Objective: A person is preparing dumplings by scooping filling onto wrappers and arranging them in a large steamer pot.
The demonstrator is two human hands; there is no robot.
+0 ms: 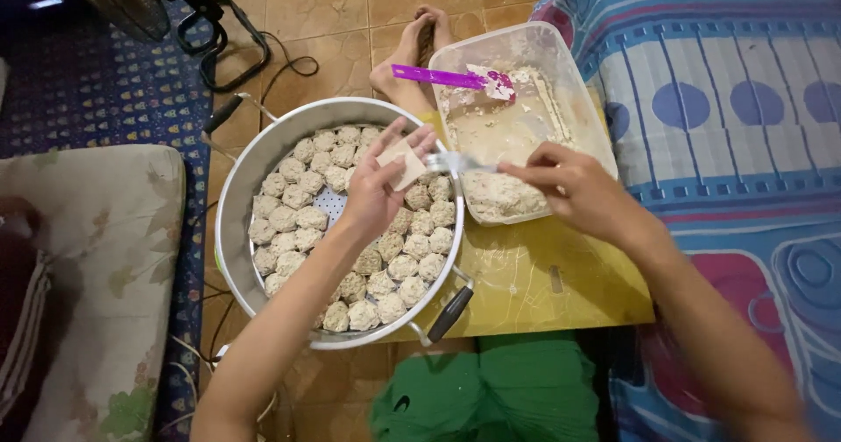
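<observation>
My left hand (378, 188) hovers over a round metal steamer pot (235, 198) and holds a thin pale dumpling wrapper (405, 163) in its palm. My right hand (574, 183) grips a metal spoon (455, 162) whose tip touches the wrapper. Several shaped dumplings (293, 219) fill the perforated tray of the pot. Beside the pot, a clear plastic tub (574, 100) holds pale filling mix (501, 195), with a purple spatula (442, 77) lying across its far end.
Pot and tub sit on a yellow mat (547, 289) on a tiled floor. A patterned blue mattress (745, 100) lies to the right, a floral cushion (96, 258) to the left. A bare foot (412, 52) rests beyond the tub. Black cables (232, 43) trail at the back.
</observation>
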